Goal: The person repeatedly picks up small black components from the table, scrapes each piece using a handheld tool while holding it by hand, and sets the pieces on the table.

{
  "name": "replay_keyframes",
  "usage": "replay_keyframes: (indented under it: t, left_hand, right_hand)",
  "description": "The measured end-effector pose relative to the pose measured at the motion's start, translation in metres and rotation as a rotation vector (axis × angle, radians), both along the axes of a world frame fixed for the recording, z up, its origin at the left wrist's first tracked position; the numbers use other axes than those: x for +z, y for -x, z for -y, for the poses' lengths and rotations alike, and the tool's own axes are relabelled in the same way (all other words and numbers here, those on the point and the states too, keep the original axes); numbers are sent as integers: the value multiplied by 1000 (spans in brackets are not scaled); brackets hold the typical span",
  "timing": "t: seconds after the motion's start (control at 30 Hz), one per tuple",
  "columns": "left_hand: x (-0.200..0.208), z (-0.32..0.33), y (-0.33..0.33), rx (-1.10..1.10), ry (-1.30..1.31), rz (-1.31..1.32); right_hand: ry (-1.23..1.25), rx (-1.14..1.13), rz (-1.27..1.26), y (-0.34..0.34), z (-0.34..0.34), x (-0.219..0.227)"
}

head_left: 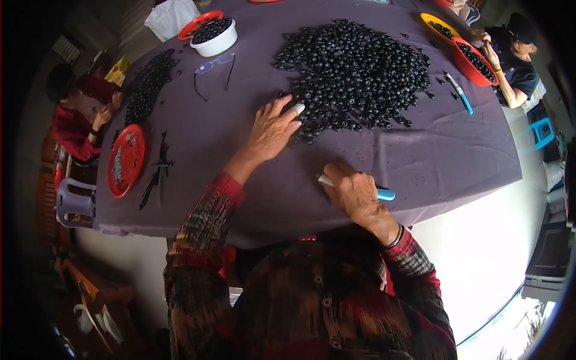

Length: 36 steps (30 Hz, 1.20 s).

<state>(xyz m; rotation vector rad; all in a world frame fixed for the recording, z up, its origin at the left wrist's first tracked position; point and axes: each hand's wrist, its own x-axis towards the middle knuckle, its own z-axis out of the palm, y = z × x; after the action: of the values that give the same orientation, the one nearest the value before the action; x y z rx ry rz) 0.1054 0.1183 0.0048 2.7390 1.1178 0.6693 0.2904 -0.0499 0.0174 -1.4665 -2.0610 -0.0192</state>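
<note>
A big heap of small, round black pieces [354, 72] is spread over the middle of the table. At its near left edge rests my left hand [270, 129], fingers apart and tips among the outermost pieces. One of its fingertips wears a white wrap [299, 108]. My right hand [357, 195] is closed around a slim tool with a blue handle [386, 194], nearer to the table's front edge. A pale end of that tool pokes out by the thumb; its exact kind is partly hidden by the fingers.
Purple cloth [420, 162] covers the table. Left lie a red plate [127, 161], black strips [161, 165], eyeglasses [215, 63] and a smaller black pile [147, 87]. A white tub [215, 42] stands behind. Right are another blue-handled tool [461, 96] and a red bowl [480, 75]. Two people sit at the sides.
</note>
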Motion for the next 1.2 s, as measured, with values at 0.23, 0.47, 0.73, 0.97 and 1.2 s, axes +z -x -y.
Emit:
replay_keyframes:
  t: [0.23,0.47,0.73,0.97,1.2]
  left_hand:
    - [-6,51,31,12,30,-72]
    - [3,78,46,30,146,231]
    - [5,110,70,246,158,657]
    - [8,119,41,133,47,242]
    - [-4,113,37,131,29,280]
  right_hand:
    - [6,-15,7,3,3,-3]
    - [3,14,7,-1,1,-8]
    - [220,-16,25,0,-1,4]
    - [207,3,-31,0,1,-1]
    - [252,5,-32,-1,1,6]
